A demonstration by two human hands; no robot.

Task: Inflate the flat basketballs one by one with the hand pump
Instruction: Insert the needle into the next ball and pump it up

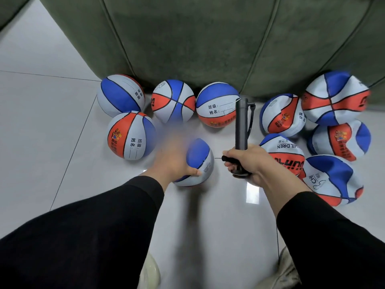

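A dark green upholstered sofa [208,38] stands on a glossy pale grey tiled floor [41,122].

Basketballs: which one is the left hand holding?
The small ball in front of the pump, alone mid-floor; the left hand holds it, the others lie untouched.

The ball by the sofa [216,105] bears "班级:" and "姓名:" on its white panel. The left front ball [131,135] carries the same two labels, turned sideways. A flat ball at right [281,151] shows "CHILDREN" upside down, partly hidden.
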